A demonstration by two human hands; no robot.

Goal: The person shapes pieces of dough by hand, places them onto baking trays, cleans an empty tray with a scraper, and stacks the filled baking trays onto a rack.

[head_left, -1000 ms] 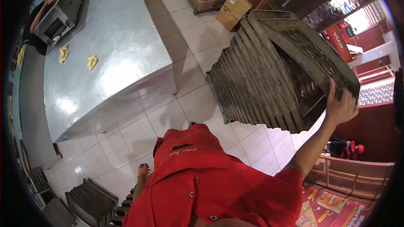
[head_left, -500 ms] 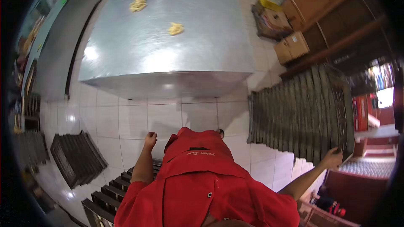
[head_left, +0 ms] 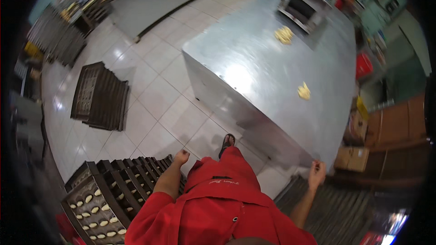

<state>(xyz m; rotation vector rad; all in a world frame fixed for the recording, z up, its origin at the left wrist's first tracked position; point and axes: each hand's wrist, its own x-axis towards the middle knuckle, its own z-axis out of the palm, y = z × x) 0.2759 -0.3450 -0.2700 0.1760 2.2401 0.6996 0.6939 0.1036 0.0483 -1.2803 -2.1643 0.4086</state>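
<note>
A flat stack of dark baking trays lies on the tiled floor at left. Nearer, the left hand, fingers curled shut, hangs over stacked trays of dough pieces. A steel table stands ahead. The right hand, fingers curled, touches the ribbed tray stack; brown cartons sit just beyond.

Brushed-metal table — glossy floor tiles

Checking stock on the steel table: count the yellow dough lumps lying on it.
2. One dough lump lies at the far end of the table; the other lies nearer, toward its right edge. None seem hidden.
</note>
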